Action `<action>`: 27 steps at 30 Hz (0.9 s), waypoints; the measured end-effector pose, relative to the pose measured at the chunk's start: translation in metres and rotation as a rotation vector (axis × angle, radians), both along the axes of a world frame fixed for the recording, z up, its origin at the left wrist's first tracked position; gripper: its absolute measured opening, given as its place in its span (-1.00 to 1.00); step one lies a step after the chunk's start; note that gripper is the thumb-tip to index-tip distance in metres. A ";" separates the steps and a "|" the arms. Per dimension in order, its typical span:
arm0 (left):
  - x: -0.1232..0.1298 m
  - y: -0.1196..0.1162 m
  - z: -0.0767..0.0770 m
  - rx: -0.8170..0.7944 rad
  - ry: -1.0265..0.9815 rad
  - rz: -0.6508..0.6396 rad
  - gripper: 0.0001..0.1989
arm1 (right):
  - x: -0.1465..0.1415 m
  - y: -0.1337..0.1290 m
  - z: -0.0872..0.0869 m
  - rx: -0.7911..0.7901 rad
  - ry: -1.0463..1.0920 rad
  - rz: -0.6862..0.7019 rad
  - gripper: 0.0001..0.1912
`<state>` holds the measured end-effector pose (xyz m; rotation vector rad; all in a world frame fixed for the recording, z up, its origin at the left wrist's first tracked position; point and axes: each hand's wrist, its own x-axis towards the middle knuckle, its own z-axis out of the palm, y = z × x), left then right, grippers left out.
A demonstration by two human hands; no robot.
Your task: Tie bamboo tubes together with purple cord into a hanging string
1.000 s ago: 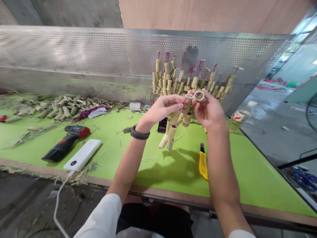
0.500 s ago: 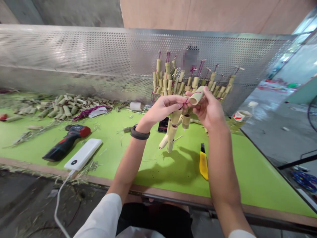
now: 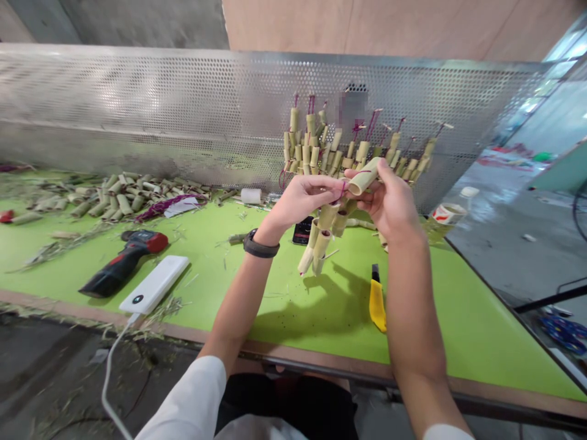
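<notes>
My right hand [image 3: 389, 198] is closed around a short bamboo tube [image 3: 364, 177] with a purple cord across it, held above the table. Beside its open end, my left hand [image 3: 308, 197] pinches a purple cord [image 3: 340, 192] between thumb and fingers. A cluster of strung bamboo pieces [image 3: 321, 244] hangs below both hands, tilted over the green surface. Behind, along the perforated metal panel, stand several finished-looking bamboo figures [image 3: 306, 143] with purple cords at their tops. The fingers partly hide how the cord runs through the tube.
On the green table [image 3: 293, 318] lie a yellow utility knife [image 3: 376, 305], a cordless drill [image 3: 126, 263], a white power bank [image 3: 156, 284] and a phone [image 3: 302, 231]. Loose bamboo pieces [image 3: 121, 198] are heaped at back left near purple cord [image 3: 165, 208]. A bottle [image 3: 447, 214] stands at the right edge.
The hanging bamboo cluster has swung slightly up and to the right. The tube in my right hand has tilted a little; both hands stay almost in place.
</notes>
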<state>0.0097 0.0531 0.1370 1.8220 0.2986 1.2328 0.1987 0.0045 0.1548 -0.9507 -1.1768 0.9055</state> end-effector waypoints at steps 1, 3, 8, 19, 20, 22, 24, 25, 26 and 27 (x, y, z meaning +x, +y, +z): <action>0.000 0.000 0.000 0.000 0.001 0.016 -0.82 | 0.000 0.000 0.000 -0.005 -0.002 0.002 -0.39; 0.001 0.000 0.000 -0.003 0.003 0.046 -0.82 | 0.000 0.000 0.000 -0.010 -0.002 0.006 -0.40; -0.001 -0.003 0.001 -0.025 0.005 0.099 -0.79 | -0.001 0.000 0.000 -0.017 -0.006 0.013 -0.45; -0.002 -0.006 0.005 -0.051 0.040 0.050 -0.72 | -0.003 -0.004 0.003 -0.062 -0.057 0.042 -0.35; -0.002 -0.006 0.005 -0.053 0.043 0.053 -0.72 | -0.003 -0.004 0.003 -0.064 -0.059 0.041 -0.34; -0.002 -0.005 0.004 -0.053 0.040 0.057 -0.71 | -0.003 -0.004 0.003 -0.065 -0.058 0.035 -0.34; -0.001 -0.004 0.003 -0.050 0.031 0.057 -0.71 | -0.003 -0.004 0.003 -0.066 -0.055 0.028 -0.34; -0.001 -0.003 0.003 -0.048 0.027 0.056 -0.71 | -0.003 -0.004 0.003 -0.065 -0.054 0.024 -0.35; -0.001 -0.003 0.003 -0.047 0.024 0.055 -0.71 | -0.003 -0.004 0.002 -0.063 -0.053 0.022 -0.35; -0.001 -0.003 0.002 -0.048 0.024 0.055 -0.71 | -0.003 -0.004 0.002 -0.060 -0.053 0.021 -0.35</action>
